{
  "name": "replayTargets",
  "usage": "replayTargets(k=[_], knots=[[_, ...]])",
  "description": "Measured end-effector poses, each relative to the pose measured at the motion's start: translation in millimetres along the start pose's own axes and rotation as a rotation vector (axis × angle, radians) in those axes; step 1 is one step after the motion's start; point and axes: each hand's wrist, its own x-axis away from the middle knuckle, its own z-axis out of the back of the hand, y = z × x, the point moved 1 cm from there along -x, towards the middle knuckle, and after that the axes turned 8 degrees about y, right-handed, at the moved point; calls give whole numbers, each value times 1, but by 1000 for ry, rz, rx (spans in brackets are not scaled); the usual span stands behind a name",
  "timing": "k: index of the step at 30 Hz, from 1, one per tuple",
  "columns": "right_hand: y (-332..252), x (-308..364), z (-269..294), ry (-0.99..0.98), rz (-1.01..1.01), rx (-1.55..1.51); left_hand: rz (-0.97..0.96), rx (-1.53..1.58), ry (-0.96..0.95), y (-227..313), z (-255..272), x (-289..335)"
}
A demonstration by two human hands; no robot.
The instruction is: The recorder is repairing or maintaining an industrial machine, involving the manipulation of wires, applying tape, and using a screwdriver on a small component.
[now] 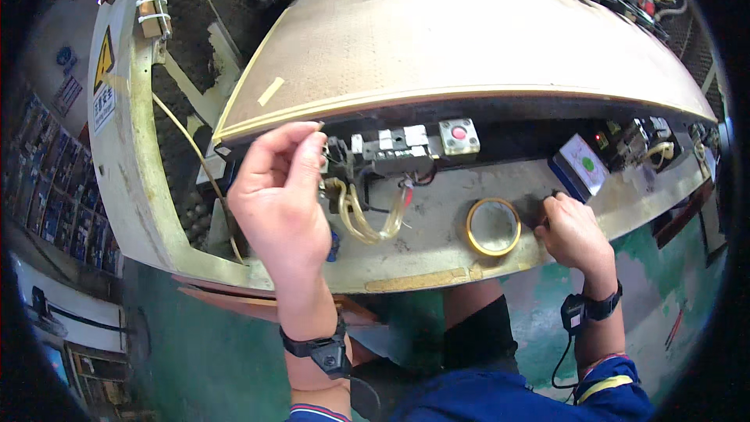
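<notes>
My left hand is raised at the left end of a row of valve blocks, thumb and forefinger pinched together. A tiny tip shows at those fingers, too small to name. Just right of this hand, clear yellowish tubes loop down from the blocks. My right hand rests on the grey metal ledge with its fingers curled in; what they hold, if anything, is hidden. Beside it on the left lies a roll of yellow tape. A small blue-and-white box stands just beyond its fingers.
A large pale board edged with yellow tape spans the machine behind the ledge. A block with a red button sits at the centre. Wired fittings stand at the right, and a white frame post rises at the left.
</notes>
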Motion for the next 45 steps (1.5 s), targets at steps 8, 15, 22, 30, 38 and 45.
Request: replayTargets(k=[8, 15, 22, 30, 38, 45], knots=[[-2, -9, -1, -253, -250, -79, 159, -285, -18, 9, -29, -18], [-1, -30, 78, -295, -413, -502, 312, -556, -62, 15, -59, -40], [-59, -97, 161, -443, -284, -774, 377, -610, -18, 9, -69, -48], [-171, -205, 131, -233, 79, -703, 303, -667, -54, 8, -72, -49], [-188, -226, 109, -271, 195, -601, 306, -638, -66, 10, -69, -45], [-192, -228, 109, -339, 195, -521, 368, -652, -36, 18, -73, -51]])
